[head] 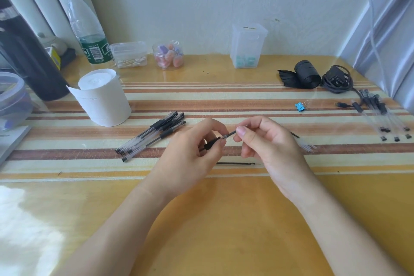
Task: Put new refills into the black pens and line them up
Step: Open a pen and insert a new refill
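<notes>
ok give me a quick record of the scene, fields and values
left hand: grips a black pen part
right hand: pinches the thin refill sticking out of that part
loose refill: lies on the table, near the hands
black pens: bunched left of the hands, not in a neat row
binder clip: blue, further back right
</notes>
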